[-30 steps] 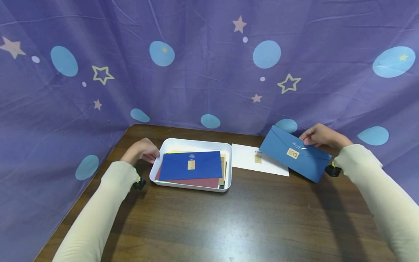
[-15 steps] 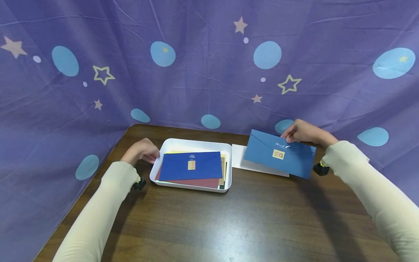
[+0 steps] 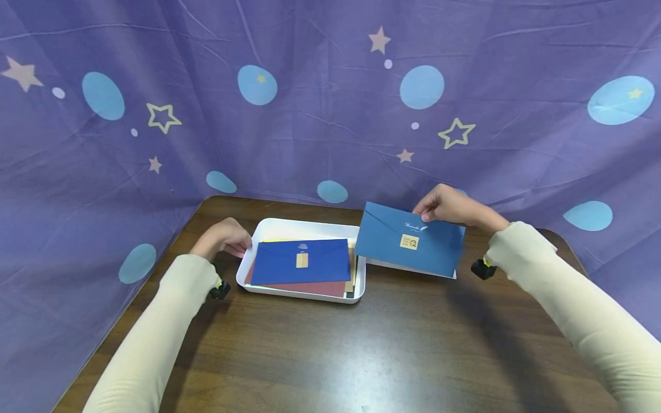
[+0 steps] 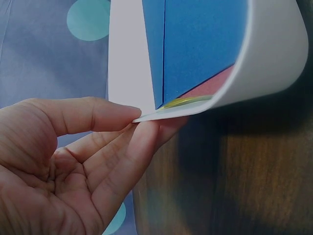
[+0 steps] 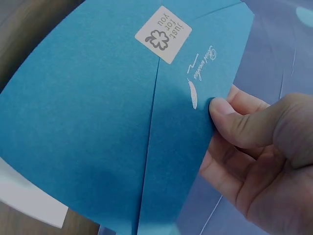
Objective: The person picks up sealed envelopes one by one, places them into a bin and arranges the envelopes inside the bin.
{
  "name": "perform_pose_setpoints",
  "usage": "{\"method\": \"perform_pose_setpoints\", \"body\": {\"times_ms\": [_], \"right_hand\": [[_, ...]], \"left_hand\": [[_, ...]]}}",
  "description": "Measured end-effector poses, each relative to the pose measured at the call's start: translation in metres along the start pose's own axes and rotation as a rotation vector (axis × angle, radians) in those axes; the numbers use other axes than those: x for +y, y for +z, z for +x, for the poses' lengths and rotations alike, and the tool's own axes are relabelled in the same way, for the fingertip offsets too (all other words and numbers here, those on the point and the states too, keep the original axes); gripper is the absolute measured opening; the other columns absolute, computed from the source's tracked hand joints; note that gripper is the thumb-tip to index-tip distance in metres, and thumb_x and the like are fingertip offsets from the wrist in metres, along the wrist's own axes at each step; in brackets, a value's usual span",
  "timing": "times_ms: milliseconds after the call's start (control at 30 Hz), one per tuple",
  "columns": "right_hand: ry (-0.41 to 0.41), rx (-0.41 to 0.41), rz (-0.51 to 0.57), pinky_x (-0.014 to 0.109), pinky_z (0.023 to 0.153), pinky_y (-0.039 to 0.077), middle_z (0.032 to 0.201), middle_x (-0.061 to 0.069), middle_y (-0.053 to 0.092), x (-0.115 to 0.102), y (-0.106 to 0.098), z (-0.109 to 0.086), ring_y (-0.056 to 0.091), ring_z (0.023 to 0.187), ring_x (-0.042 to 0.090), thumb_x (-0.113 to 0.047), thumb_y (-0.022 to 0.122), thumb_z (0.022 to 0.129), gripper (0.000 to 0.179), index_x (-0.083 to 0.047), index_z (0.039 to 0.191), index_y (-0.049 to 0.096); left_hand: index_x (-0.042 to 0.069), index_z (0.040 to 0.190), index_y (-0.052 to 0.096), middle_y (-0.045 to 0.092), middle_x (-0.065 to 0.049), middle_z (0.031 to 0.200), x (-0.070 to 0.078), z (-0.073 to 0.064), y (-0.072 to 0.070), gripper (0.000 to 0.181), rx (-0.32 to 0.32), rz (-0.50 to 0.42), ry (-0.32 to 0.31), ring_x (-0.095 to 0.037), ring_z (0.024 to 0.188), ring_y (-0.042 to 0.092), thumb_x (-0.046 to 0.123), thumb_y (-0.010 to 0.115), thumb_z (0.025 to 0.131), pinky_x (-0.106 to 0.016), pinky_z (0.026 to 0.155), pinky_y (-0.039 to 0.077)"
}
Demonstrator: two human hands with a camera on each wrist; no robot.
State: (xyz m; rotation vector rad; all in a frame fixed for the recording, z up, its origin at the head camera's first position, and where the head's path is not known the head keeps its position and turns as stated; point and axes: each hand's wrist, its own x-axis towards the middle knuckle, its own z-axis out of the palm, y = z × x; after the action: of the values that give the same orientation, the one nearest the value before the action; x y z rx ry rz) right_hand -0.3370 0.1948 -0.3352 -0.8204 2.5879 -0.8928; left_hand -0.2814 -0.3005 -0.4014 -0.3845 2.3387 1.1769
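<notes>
My right hand (image 3: 444, 205) pinches the top edge of a teal-blue envelope (image 3: 387, 229), thumb in front and fingers behind, as the right wrist view shows. The envelope bears a "just for you" sticker (image 5: 163, 35) and hangs raised over a white envelope (image 3: 413, 268) on the table, mostly covering it. Its left end reaches the right rim of a white tray (image 3: 304, 296). On the tray's left rim my left hand (image 3: 224, 236) keeps a pinch between thumb and fingers. A dark blue envelope (image 3: 279, 264) tops the stack in the tray, above a dull red envelope (image 3: 320, 288).
Edges of a yellow envelope (image 4: 188, 101) and a tan envelope (image 3: 352, 275) show under the stack. The brown wooden table (image 3: 289, 350) extends toward me. A purple curtain (image 3: 330, 132) with stars and ovals hangs right behind the table.
My right hand has carried the teal-blue envelope leftward, from the right of the white envelope to over it and up to the tray. The left hand and tray have stayed put.
</notes>
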Motion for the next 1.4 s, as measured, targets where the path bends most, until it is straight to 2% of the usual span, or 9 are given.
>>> {"method": "perform_pose_setpoints", "body": {"times_ms": [233, 400, 600, 900, 1167, 1400], "right_hand": [[-0.039, 0.018, 0.049, 0.022, 0.074, 0.063, 0.1, 0.023, 0.076, -0.027, 0.013, 0.013, 0.071, 0.083, 0.013, 0.012, 0.067, 0.089, 0.017, 0.009, 0.104, 0.075], [-0.044, 0.032, 0.053, 0.019, 0.073, 0.061, 0.099, 0.022, 0.076, -0.043, 0.022, 0.025, 0.07, 0.083, 0.012, 0.011, 0.069, 0.089, 0.017, 0.008, 0.104, 0.076], [-0.054, 0.038, 0.064, 0.028, 0.08, 0.064, 0.099, 0.019, 0.077, -0.063, 0.033, 0.038, 0.072, 0.086, 0.016, 0.009, 0.07, 0.089, 0.017, 0.005, 0.104, 0.077], [-0.051, -0.048, -0.031, 0.043, 0.09, 0.065, 0.104, 0.019, 0.077, -0.085, 0.051, 0.055, 0.074, 0.1, 0.029, 0.012, 0.067, 0.088, 0.021, 0.004, 0.105, 0.078], [-0.061, -0.117, -0.089, 0.031, 0.083, 0.064, 0.098, 0.012, 0.078, -0.095, 0.063, 0.067, 0.073, 0.094, 0.019, 0.014, 0.068, 0.083, 0.023, 0.0, 0.097, 0.08], [-0.012, -0.155, -0.112, 0.036, 0.091, 0.063, 0.108, 0.015, 0.077, -0.094, 0.075, 0.08, 0.07, 0.106, 0.024, 0.013, 0.068, 0.085, 0.025, 0.0, 0.102, 0.079]], "left_hand": [[0.002, 0.069, 0.061, 0.058, -0.001, 0.061, -0.001, 0.0, 0.0, 0.016, 0.01, 0.008, -0.002, -0.009, 0.054, 0.06, -0.007, 0.057, 0.082, -0.02, 0.057, 0.063], [-0.002, 0.073, 0.061, 0.058, -0.003, 0.062, 0.0, 0.0, 0.0, 0.009, 0.01, 0.0, -0.004, -0.01, 0.054, 0.061, -0.006, 0.057, 0.08, -0.021, 0.058, 0.064], [-0.008, 0.082, 0.062, 0.058, -0.004, 0.064, 0.001, -0.001, -0.001, 0.007, 0.014, -0.002, -0.001, -0.011, 0.056, 0.062, -0.006, 0.056, 0.079, -0.021, 0.058, 0.063], [-0.005, 0.081, 0.061, 0.058, -0.004, 0.065, 0.002, -0.002, 0.0, 0.005, 0.005, -0.007, 0.004, -0.01, 0.056, 0.062, -0.007, 0.057, 0.081, -0.021, 0.058, 0.064], [-0.004, 0.08, 0.061, 0.058, -0.004, 0.065, 0.001, -0.001, 0.0, 0.004, 0.005, -0.004, -0.002, -0.01, 0.056, 0.062, -0.007, 0.058, 0.081, -0.021, 0.058, 0.064], [-0.005, 0.08, 0.06, 0.059, -0.004, 0.065, 0.0, 0.001, -0.001, 0.004, 0.004, -0.009, -0.01, -0.01, 0.056, 0.062, -0.007, 0.057, 0.081, -0.02, 0.058, 0.063]]}}
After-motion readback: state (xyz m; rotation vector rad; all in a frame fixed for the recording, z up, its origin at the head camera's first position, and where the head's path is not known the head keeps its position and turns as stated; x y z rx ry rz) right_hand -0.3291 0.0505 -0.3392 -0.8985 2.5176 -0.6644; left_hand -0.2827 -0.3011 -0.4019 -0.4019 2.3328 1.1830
